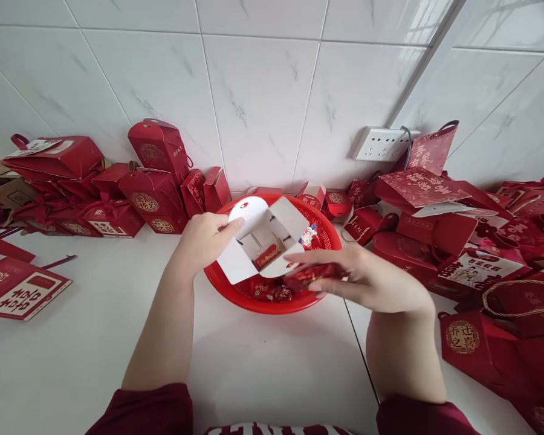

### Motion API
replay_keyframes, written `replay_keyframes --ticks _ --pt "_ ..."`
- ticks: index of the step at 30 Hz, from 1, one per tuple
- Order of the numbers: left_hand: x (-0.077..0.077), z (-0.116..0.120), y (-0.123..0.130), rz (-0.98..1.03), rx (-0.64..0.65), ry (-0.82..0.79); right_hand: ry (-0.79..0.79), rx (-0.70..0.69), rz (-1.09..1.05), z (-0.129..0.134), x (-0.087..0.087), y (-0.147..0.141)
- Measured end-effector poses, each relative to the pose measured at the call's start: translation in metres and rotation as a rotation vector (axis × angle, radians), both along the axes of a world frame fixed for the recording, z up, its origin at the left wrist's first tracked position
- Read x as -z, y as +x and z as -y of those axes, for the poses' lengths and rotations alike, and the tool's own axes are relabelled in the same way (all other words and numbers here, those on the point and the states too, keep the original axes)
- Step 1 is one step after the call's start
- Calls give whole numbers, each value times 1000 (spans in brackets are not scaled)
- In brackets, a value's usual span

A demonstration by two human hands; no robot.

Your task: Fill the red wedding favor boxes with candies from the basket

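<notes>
My left hand (211, 238) grips a flap of an opened gift box (245, 263), its white inside facing me and its flaps spread. Inside the box lies a red wrapped packet (269, 257). My right hand (360, 275) pinches a shiny red wrapped candy (315, 275) beside the box's right flap, slightly blurred. Box and hands are above a red plastic basket (272, 308), which holds more red wrapped candies (265, 289) and a packet with a colourful figure (309, 235). The box's outer faces are mostly hidden from me.
Red gift boxes (152, 196) stand stacked along the tiled wall at the left. More red boxes (421, 235) crowd the right side, some with rope handles. A flat red box (25, 287) lies at the left. A white power strip (383, 144) is against the wall.
</notes>
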State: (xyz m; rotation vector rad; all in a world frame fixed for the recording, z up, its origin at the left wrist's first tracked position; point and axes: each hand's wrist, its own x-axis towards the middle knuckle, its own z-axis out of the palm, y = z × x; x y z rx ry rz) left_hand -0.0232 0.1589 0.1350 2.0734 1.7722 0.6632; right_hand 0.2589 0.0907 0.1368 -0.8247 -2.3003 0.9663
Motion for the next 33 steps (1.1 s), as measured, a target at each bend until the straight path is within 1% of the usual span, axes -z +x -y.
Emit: replay_keyframes --ticks 2,4,6,8,9,10,12,14,16,17,18,20,22,24,26,29,33 --pt "3 1 6 -47 130 -68 -54 134 -97 2 -1 7" --pt "7 0 12 -83 236 -148 -101 280 -148 -2 3 6" --pt "11 0 15 -96 283 -209 -106 401 -154 -7 10 -1" --pt "12 0 14 -108 290 -232 -108 475 -135 -13 15 -10" --pt "11 1 14 -116 294 -224 -117 491 -132 -16 17 -14" --pt "10 3 13 -116 300 -194 -130 490 -140 -18 18 -17" --pt "5 7 13 -56 314 -54 -162 445 -186 -21 19 -23" --pt "0 13 16 93 303 176 -221 359 -293 -22 18 -28" --pt "-5 22 21 270 277 384 -322 272 -408 -23 19 -33" --pt "-8 27 24 341 278 429 -378 237 -459 -23 19 -34" --pt "-9 31 26 389 289 428 -425 209 -500 -23 19 -36" --pt "-11 39 31 404 334 306 -467 188 -555 -23 20 -39" --pt "-11 43 34 384 382 130 -454 203 -615 -23 20 -41" --pt "-9 44 37 420 427 3 -426 218 -674 -23 20 -43" --pt "-6 42 39 513 462 -64 -414 217 -711 -23 19 -45" --pt "-3 36 42 643 495 -123 -418 209 -728 -24 19 -45" --pt "-1 29 37 733 562 -278 -417 204 -704 -25 20 -43"
